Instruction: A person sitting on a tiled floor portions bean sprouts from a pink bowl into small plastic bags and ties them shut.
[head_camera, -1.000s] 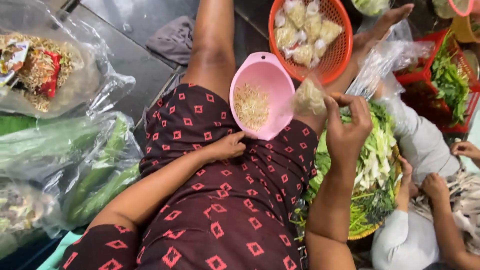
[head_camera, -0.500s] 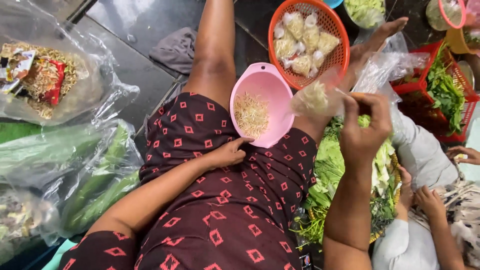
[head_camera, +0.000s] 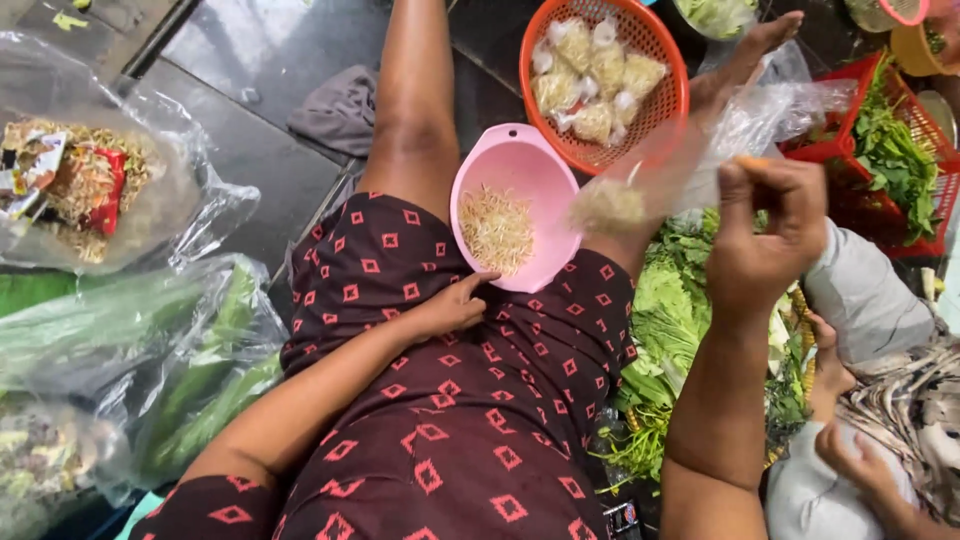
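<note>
She sits on the floor in a dark maroon dress with small red diamond prints (head_camera: 470, 420). Her left hand (head_camera: 450, 305) rests flat on her thigh, fingers loosely stretched and holding nothing, the fingertips touching the lower rim of a pink round plastic bowl (head_camera: 520, 160) that sits on her lap with a heap of pale bean sprouts (head_camera: 497, 228) inside. Her right hand (head_camera: 765, 240) is raised beside it, fingers curled tight, pinching the neck of a clear thin plastic bag (head_camera: 720, 140); a small clump of sprouts (head_camera: 608, 207) hangs blurred in the bag's bottom, just right of the bowl. Under that arm lies a pile of green leafy vegetables (head_camera: 670, 320). To her right another person in a grey sleeve (head_camera: 860, 300) has a hand low in the corner. On her left lie clear bags of long green vegetables (head_camera: 130, 350). Beyond the bowl stands an orange round plastic basket (head_camera: 665, 100) of small tied sprout packets, and farther right a red crate of greens (head_camera: 900, 160).
</note>
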